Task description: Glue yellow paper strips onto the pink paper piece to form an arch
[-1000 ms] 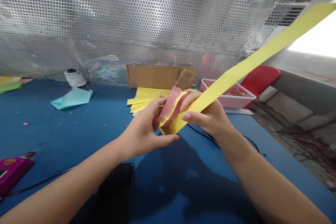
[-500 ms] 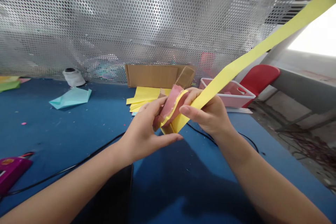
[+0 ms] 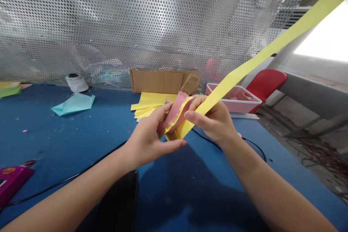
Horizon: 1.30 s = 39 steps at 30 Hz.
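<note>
Both of my hands meet above the blue table. My left hand is closed round a folded bundle of pink and brown paper. My right hand pinches a long yellow paper strip where it wraps over that bundle. From there the strip runs up and to the right, out of the frame's top right corner.
Yellow sheets and a cardboard piece lie behind my hands, a pink tray to the right. A light-blue folded sheet, a black cable, a black phone and a magenta tool occupy the left. Perforated metal wall behind.
The free end of the yellow strip has swung a little higher toward the top right. My hands stay together on the bundle, shifted slightly.
</note>
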{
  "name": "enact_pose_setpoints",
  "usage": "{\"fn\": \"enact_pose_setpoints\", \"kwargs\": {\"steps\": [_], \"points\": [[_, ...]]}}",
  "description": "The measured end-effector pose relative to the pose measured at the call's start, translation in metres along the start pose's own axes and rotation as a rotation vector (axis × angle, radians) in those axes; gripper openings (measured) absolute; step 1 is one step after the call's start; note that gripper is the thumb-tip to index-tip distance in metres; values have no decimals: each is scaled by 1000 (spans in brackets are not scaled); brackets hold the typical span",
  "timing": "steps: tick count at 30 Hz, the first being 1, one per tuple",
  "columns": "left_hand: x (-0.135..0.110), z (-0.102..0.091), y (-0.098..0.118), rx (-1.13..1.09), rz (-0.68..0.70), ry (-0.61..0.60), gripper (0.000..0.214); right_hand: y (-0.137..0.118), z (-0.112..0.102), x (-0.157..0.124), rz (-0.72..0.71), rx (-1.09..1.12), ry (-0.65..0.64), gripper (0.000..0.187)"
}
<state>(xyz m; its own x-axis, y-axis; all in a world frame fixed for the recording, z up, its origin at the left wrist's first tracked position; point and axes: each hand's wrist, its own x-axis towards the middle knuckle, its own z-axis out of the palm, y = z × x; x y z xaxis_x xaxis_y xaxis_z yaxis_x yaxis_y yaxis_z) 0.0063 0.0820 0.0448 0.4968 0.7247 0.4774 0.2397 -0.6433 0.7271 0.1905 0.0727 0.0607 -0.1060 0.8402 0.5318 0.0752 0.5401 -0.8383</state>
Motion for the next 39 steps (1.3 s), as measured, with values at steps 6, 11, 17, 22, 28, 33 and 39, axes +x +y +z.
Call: {"fn": "enact_pose_setpoints", "kwargs": {"steps": [6, 11, 17, 22, 28, 33, 39], "points": [[2, 2, 5, -236, -187, -59, 70, 4, -2, 6, 80, 20, 37, 39], [3, 3, 4, -213, -206, -53, 70, 13, -5, 6, 134, 35, -14, 45], [0, 1, -4, 200, -140, 211, 68, 7, 5, -2, 99, -405, 131, 41], [-2, -2, -6, 477, -70, 253, 70, 3, 27, -11, 128, -477, 21, 13], [-5, 1, -6, 522, -42, 222, 77, 6, 36, -13, 256, -423, 64, 12], [-6, 6, -7, 475, -11, 225, 70, 9, 38, -14, 309, -328, 108, 8], [-7, 10, -7, 399, 45, 224, 65, 18, 42, -16, 266, -271, 186, 5]]}}
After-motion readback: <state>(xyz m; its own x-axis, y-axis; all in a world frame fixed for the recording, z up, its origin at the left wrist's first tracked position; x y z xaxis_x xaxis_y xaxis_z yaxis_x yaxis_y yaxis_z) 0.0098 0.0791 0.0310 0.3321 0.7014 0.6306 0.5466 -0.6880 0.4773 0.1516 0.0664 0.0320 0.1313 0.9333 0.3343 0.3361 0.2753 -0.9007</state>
